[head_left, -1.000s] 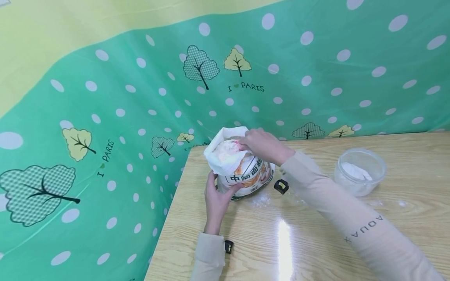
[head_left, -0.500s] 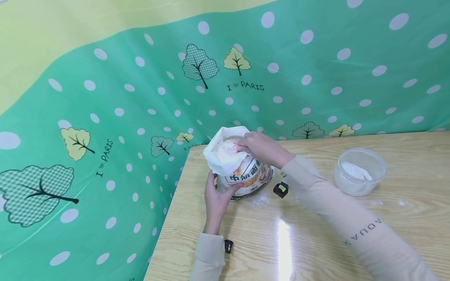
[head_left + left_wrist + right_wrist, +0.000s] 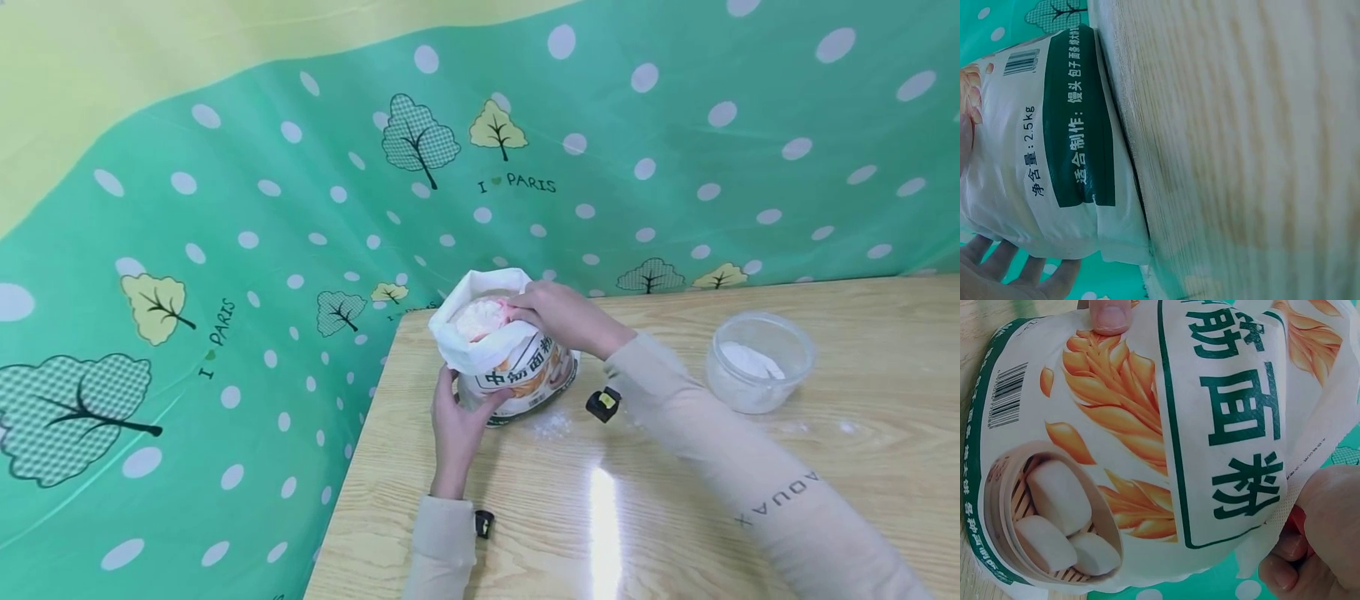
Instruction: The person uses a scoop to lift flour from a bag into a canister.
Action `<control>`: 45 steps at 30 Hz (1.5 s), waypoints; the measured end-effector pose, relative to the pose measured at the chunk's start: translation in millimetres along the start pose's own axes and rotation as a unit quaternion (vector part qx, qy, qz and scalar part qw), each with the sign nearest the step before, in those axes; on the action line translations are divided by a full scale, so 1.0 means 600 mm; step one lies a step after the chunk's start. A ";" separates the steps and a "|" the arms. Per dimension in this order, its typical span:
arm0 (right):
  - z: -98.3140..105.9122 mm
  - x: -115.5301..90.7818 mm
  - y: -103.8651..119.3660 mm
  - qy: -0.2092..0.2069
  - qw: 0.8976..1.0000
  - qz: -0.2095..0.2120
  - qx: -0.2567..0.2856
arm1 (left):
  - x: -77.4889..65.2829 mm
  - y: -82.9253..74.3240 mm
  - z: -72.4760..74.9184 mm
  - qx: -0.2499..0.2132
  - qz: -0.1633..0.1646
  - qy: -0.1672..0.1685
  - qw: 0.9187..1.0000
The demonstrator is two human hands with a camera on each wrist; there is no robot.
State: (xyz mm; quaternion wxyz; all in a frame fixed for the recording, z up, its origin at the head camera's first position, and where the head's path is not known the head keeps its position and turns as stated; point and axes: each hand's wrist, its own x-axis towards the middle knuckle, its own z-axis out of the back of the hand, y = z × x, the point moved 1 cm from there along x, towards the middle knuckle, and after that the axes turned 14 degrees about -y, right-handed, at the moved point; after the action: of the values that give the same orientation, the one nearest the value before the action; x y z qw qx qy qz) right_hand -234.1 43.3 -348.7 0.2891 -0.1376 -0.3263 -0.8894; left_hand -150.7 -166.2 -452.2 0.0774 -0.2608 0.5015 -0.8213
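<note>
White printed plastic bag with a green base band (image 3: 525, 367) stands on the pale wood-grain counter (image 3: 547, 517), near its left and back edges, loose white powder (image 3: 482, 318) showing in its mouth. Left grip (image 3: 457, 421) curls round the lower side, thumb on the front; right grip (image 3: 558, 315) pinches a mostly hidden red object (image 3: 1297, 517), shape unclear, at the mouth. Judged weighty, soft, slightly slick; best supported low, as the floppy rim would likely fold and spill powder. Little room leftward or toward the green polka-dot cloth (image 3: 585, 175) behind; more rightward, past the small black block (image 3: 602, 404) to the clear round plastic tub (image 3: 727, 385).
</note>
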 end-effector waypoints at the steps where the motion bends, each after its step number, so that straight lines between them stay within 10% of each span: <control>1: 0.001 0.000 0.000 0.000 1.000 -0.001 0.002 | 0.000 0.000 0.000 0.000 0.001 0.000 1.000; 45: 0.033 -0.017 0.002 -0.028 0.997 -0.059 0.049 | -0.002 -0.004 0.004 -0.008 0.005 0.011 1.000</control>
State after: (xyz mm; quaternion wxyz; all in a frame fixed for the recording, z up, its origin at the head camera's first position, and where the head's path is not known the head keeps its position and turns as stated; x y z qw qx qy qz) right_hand -224.1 60.1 -337.8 0.2335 -0.1292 -0.3848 -0.8836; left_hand -148.0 -166.8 -449.8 0.0738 -0.2494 0.5106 -0.8196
